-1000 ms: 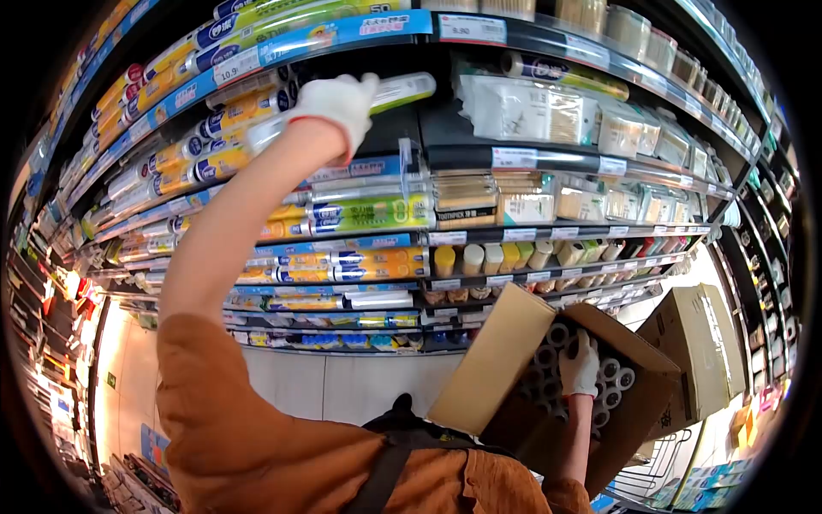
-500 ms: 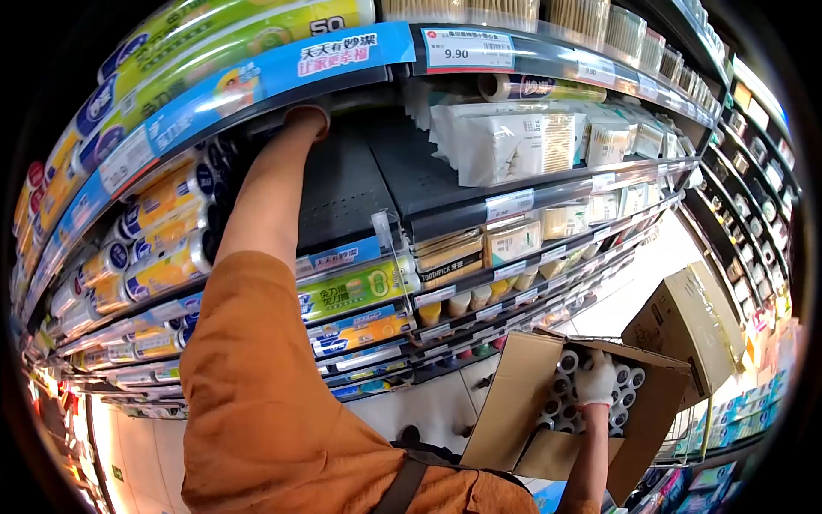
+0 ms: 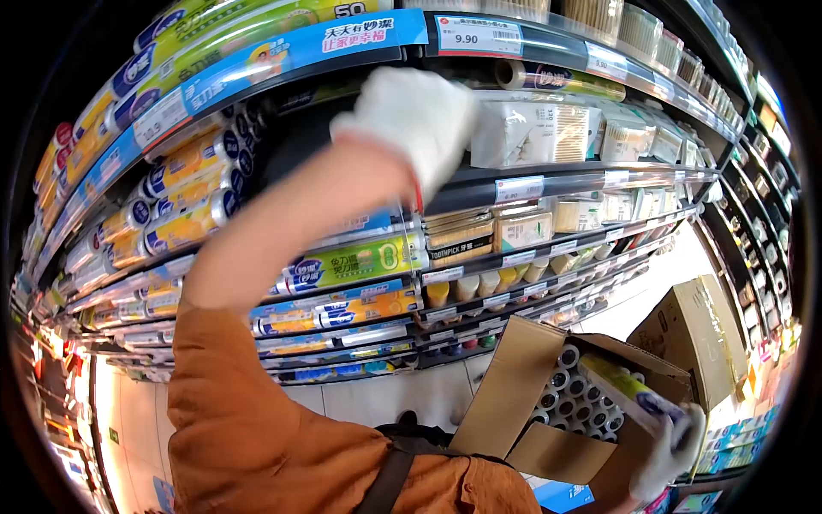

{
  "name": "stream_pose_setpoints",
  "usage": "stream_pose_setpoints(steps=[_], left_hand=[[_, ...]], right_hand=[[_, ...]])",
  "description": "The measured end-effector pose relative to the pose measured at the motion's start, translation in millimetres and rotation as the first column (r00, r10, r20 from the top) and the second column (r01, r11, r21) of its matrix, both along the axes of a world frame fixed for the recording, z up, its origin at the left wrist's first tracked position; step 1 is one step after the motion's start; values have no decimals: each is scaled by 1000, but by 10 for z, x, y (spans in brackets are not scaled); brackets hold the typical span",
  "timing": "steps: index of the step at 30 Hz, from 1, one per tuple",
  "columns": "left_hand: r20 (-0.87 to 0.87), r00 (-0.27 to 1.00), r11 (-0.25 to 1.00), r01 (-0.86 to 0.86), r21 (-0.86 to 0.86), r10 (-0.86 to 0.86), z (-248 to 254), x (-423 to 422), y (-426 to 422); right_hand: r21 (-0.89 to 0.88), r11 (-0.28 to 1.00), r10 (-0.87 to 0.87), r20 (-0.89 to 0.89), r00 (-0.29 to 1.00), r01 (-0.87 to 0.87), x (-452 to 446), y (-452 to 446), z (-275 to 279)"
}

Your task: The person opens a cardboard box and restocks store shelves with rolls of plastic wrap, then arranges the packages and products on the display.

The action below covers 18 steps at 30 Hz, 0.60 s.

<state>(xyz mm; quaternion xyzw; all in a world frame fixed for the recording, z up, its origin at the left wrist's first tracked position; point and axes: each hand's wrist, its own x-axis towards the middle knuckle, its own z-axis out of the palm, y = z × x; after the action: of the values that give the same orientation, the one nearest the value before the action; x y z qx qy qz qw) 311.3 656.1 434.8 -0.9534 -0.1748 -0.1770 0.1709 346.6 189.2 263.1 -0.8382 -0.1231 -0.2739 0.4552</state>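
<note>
My left hand (image 3: 411,124), in a white glove, is raised in front of the upper shelf, beside the bagged cotton swabs (image 3: 535,134). Motion smears its fingers, so I cannot tell whether they are closed. At the lower right, my gloved right hand (image 3: 672,454) grips one end of a roll of cling film (image 3: 629,387) in a green, yellow and purple wrapper. This roll slants over an open cardboard box (image 3: 520,368). Inside the box, several more rolls (image 3: 575,385) stand on end, their round ends facing up.
Yellow-orange packaged rolls (image 3: 193,193) fill the shelves at left. Toothpick packs (image 3: 458,248) and small tubs (image 3: 467,289) occupy lower shelves. A price-tag rail (image 3: 479,36) crosses above. Another cardboard box (image 3: 698,338) stands behind the open one, at right.
My left hand has come out from deep in the shelf and swung right, in front of its edge. My right hand has drawn a roll up out of the box, toward the lower right.
</note>
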Motion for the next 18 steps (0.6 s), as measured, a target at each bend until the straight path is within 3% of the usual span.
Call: stream_pose_setpoints(steps=[2, 3, 5, 6, 9, 11, 12, 13, 14, 15, 16, 17, 18], left_hand=[[-53, 930, 854, 355, 380, -363, -305, -373, -605], [88, 729, 728, 654, 203, -679, -516, -415, -874], [211, 535, 567, 813, 134, -818, -857, -364, -1336], [287, 411, 461, 878, 130, -865, -1004, -303, -1505], [181, 502, 529, 833, 161, -846, -1169, -441, -1660], [29, 701, 692, 694, 198, -712, -941, -725, -1595], [101, 778, 760, 565, 320, -621, -820, -819, -1490], [67, 881, 853, 433, 291, -469, -675, -909, -1363], [11, 956, 918, 278, 284, -293, -528, -998, -1236], [-61, 992, 947, 123, 297, -110, -383, -1087, -1109], [-76, 996, 966, -31, 256, 52, -252, -1155, -963], [-65, 983, 958, -150, 246, 171, -195, -1194, -773], [-35, 975, 967, -211, 146, 218, -137, -1180, -538]], right_hand=[[199, 979, 39, 58, 998, -50, -165, -143, 123], [329, 943, 10, 131, 991, -53, -210, -147, 138], [479, 786, 216, 380, 899, -391, -162, 1, 171], [497, 742, 335, 308, 891, -450, -143, 11, 125], [620, 606, 532, 151, 833, -499, -10, 234, -224], [716, 468, 622, 149, 769, -518, -38, 602, -89], [737, 381, 685, 180, 705, -559, 201, 500, -420], [617, 438, 820, 24, 572, -654, 455, 402, -588], [233, 749, 661, -338, 670, -621, 562, 387, -499], [-56, 775, 522, -504, 688, -629, 750, 306, -781], [-405, 707, 491, -307, 815, -579, 1030, 118, -1410], [-480, 743, 213, -491, 845, -466, 985, 162, -1505], [-631, 705, 219, -242, 945, -324, 998, 163, -1768]])
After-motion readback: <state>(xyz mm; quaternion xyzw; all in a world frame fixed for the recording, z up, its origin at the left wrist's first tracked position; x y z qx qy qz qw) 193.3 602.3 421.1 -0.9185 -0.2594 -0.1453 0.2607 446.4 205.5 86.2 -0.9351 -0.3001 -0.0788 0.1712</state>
